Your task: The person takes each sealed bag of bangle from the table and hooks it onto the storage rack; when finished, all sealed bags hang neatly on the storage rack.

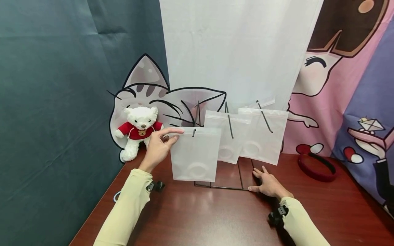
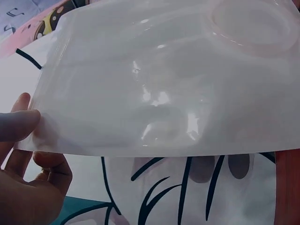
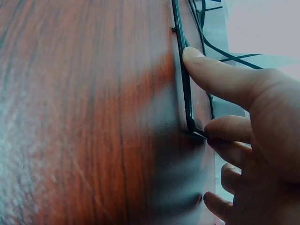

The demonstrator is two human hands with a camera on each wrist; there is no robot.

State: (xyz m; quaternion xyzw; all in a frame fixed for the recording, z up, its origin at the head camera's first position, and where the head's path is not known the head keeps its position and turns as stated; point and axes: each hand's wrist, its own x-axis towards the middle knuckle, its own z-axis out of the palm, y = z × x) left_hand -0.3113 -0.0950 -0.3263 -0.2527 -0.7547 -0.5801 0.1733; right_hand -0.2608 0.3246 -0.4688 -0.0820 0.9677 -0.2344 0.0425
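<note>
Three frosted zip bags hang from the prongs of a black wire display rack (image 1: 226,187). My left hand (image 1: 157,150) pinches the upper left corner of the front bag (image 1: 195,150) between thumb and fingers. The prong's tip pokes through that bag near its top edge, and a pale ring (image 2: 253,26) shows through its lower part. My right hand (image 1: 269,184) rests low at the rack's front right base corner, fingers spread. Its thumb (image 3: 220,75) presses against the front wire while the index finger touches the corner.
Behind the front bag hang a middle bag (image 1: 226,131) and a right bag (image 1: 261,133), each with a ring inside. A white teddy bear (image 1: 141,119) in red sits at the back left. A dark red headband (image 1: 317,174) lies at the right on the wooden table (image 1: 197,218).
</note>
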